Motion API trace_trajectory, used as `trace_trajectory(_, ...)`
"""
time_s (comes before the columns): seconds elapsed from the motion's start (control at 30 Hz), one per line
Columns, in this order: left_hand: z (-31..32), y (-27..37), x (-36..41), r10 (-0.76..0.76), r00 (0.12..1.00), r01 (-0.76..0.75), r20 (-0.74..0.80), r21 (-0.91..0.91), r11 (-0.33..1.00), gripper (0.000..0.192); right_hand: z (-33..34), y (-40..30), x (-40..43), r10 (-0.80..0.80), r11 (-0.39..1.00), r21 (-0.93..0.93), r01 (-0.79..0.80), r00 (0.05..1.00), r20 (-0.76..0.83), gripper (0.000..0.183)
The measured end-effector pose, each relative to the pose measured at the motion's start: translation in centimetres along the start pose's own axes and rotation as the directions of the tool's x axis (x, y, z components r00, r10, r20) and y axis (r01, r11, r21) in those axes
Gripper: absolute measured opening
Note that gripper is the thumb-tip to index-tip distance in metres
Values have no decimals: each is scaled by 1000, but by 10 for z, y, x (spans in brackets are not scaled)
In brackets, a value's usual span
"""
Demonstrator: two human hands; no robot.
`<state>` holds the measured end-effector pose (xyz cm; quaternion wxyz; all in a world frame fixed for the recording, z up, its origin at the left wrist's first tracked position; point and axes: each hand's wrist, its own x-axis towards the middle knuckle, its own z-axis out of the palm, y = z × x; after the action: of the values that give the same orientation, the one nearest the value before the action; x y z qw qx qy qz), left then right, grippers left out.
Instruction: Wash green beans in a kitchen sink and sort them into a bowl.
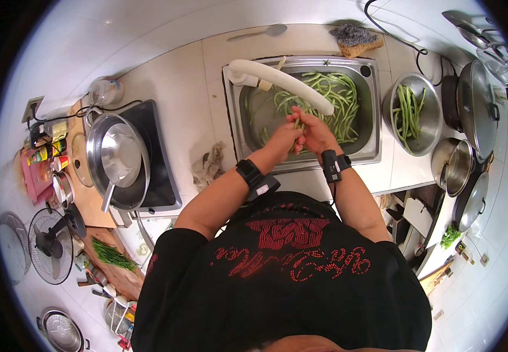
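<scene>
Both hands meet over the near half of a steel sink point(374, 132). My left hand point(283, 140) and my right hand point(315, 131) grip a few green beans point(298, 125) between them, mostly covered by the fingers. Many long green beans point(342, 90) lie in water in the sink, chiefly on its right side. The white faucet spout point(287, 81) arches over the sink and ends just above my right hand. On the counter to the right, a steel bowl point(431, 127) holds several long green beans point(407, 112).
Left of the sink, a wok point(144, 193) with a steel ladle point(119, 154) stands on an induction cooker point(163, 176). A rag point(210, 167) lies between cooker and sink. Behind the sink are a spoon point(276, 30) and scouring pads point(355, 39). Pots point(454, 171) line the right side.
</scene>
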<state>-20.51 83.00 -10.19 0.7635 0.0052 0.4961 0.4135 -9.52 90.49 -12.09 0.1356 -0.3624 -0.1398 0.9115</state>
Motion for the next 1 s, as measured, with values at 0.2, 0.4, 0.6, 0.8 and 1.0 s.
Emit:
trace_trajectory(0.2,12,18,-13,4,994,-12,107,72,997,17,-10,-15,13,-214,975,36,220,969,-120,21)
trace_trajectory(0.4,11,39,2,147,985,-164,95,212,964,23,13,-25,-3,-210,976,-54,211,977,27,16)
trace_trajectory(0.6,30,37,6,185,969,-210,161,149,966,16,-10,-40,-2,-285,951,-157,265,951,-119,21)
trace_trajectory(0.8,18,34,7,169,953,-209,252,138,968,20,1,-50,-4,-427,902,-41,430,875,-229,24)
trace_trajectory(1.0,2,29,27,268,944,-325,190,413,851,25,10,-58,-8,-447,884,43,466,866,-223,25)
